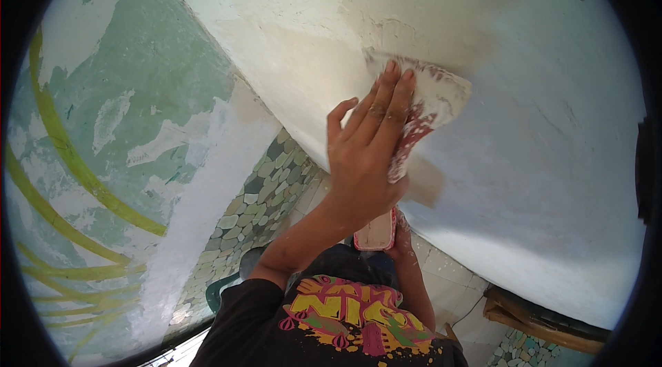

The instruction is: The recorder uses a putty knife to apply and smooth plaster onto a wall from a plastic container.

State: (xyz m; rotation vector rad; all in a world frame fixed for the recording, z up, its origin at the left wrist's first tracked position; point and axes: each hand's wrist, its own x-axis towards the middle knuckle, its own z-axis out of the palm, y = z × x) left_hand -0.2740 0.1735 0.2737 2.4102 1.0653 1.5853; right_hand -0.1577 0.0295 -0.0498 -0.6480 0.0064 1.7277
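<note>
My left hand (pixel 369 139) presses a wide putty spreader (pixel 441 94) against the pale wall (pixel 296 43). The spreader is red and heavily smeared with whitish putty. Two fingers lie stretched along its back, another finger stands off to the left, and the thumb is hidden. Lower down, partly behind my left wrist, my right hand (pixel 402 234) grips the side of a small red-rimmed tray (pixel 376 250) holding beige putty. Most of the right hand's fingers are out of sight. Around the spreader's edge, the wall shows a darker, damp-looking patch (pixel 420 18).
On the left, a green wall (pixel 158 43) carries white patches and yellow-green curved stripes (pixel 76 167). A band of pebble tiles (pixel 241 212) runs along its lower part. Light floor tiles (pixel 441 277) lie below, with a wooden item (pixel 538 322) at the lower right.
</note>
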